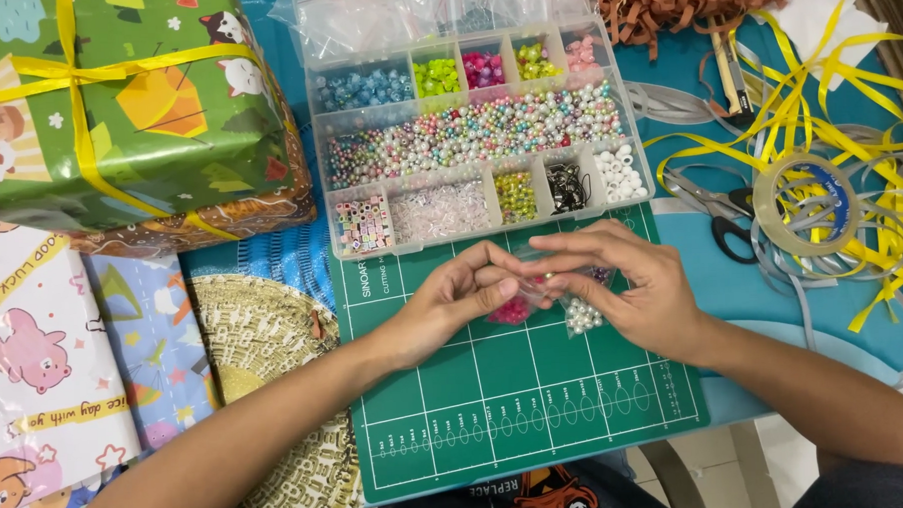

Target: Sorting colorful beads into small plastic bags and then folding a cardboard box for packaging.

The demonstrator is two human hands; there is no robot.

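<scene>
Both hands meet over the green cutting mat (517, 402): the left hand (453, 299) and right hand (628, 288) pinch small clear bead bags (548, 299) between fingertips, just near of the open bead organizer (477, 133), keeping beads contained and within reach.

Bright, even light falls from overhead; I see only faint, soft shadows under my hands (573, 285) on the green cutting mat (517, 402). Glare whitens the clear bead organiser (477, 133) lid at twelve o'clock. Focus stays sharp; edges bend slightly.
</scene>
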